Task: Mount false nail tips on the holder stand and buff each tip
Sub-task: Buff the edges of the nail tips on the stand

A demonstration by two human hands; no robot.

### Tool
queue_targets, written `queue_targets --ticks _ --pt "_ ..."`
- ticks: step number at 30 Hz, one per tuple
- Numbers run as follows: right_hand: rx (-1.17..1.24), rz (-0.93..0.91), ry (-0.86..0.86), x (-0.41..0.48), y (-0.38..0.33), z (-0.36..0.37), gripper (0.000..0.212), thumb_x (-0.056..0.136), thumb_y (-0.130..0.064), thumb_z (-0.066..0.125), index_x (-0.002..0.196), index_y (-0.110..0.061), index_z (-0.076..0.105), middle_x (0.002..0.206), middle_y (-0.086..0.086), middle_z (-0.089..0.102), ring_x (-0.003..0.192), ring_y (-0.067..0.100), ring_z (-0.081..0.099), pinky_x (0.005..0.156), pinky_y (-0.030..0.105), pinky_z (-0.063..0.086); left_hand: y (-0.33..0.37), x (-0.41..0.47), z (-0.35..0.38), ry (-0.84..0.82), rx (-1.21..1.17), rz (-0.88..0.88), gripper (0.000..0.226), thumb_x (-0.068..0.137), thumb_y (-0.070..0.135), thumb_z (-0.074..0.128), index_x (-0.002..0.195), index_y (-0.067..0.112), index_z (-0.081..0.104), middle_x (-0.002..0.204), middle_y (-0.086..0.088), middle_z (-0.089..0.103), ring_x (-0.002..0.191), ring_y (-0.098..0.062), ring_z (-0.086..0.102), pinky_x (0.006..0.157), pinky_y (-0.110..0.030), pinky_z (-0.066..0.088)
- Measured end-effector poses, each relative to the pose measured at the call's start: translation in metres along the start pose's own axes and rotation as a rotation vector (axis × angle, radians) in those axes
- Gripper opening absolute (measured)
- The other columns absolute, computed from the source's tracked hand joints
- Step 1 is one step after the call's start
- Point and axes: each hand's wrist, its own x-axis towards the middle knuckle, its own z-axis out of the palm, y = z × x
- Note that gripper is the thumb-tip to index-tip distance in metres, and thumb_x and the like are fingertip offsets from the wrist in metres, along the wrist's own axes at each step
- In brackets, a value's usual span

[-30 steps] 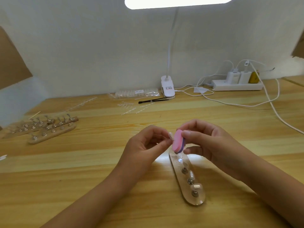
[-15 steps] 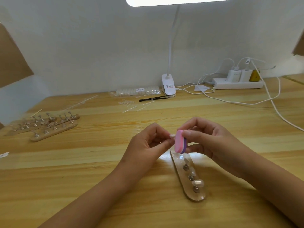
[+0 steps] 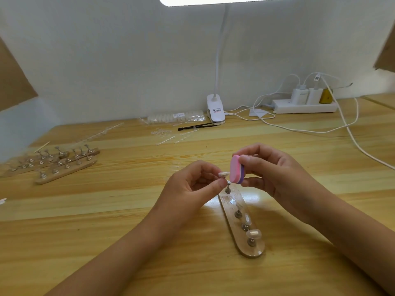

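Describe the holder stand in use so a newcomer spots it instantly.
On the wooden table, look at the near centre, just below the left hand and right hand. The holder stand lies alone there, a rounded clear strip carrying metal pegs and nail tips. The spare stands sit clustered at the far left.

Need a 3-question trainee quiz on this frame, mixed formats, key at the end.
1. True or false: the left hand is empty.
2. The right hand grips: A scissors; B a pink-and-purple buffer block; C a glue bottle.
3. Fill in: the spare wooden holder stands lie on the table to the person's ___.
Key: 1 false, it pinches a nail tip. 2 B. 3 left.
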Motion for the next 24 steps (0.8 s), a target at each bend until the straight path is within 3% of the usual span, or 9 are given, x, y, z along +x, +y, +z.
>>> queue_targets --ticks 14,19,24 --pt "-0.012 0.069 -0.061 -0.0017 0.0020 0.0056 0.016 0.078 -0.030 0.078 0.089 -0.019 0.073 0.086 0.007 0.072 0.080 0.016 0.071 0.069 0.020 0.055 -0.0001 0.0009 0.0002 0.045 0.049 0.047 0.012 0.078 0.033 0.073 0.087 0.025 0.071 0.086 -0.002 0.071 0.083 -0.010 0.067 0.079 -0.020 0.052" --pt "0.023 0.056 0.028 0.0013 0.0021 0.0025 0.031 0.073 -0.028 0.073 0.097 -0.009 0.069 0.083 0.008 0.072 0.075 0.014 0.070 0.065 0.018 0.054 -0.0023 0.0006 0.0011 0.035 0.086 0.058 0.011 0.079 0.034 0.073 0.088 0.027 0.071 0.081 0.011 0.068 0.084 -0.006 0.064 0.080 -0.019 0.049" --pt "-0.017 0.079 -0.020 0.0007 0.0007 0.0008 0.033 0.074 -0.031 0.072 0.098 -0.009 0.067 0.081 0.007 0.071 0.069 0.013 0.068 0.064 0.019 0.054 -0.0035 0.0010 0.0005 0.030 0.096 0.071 0.007 0.083 0.026 0.073 0.089 0.022 0.071 0.082 0.008 0.068 0.084 -0.008 0.064 0.081 -0.020 0.050"
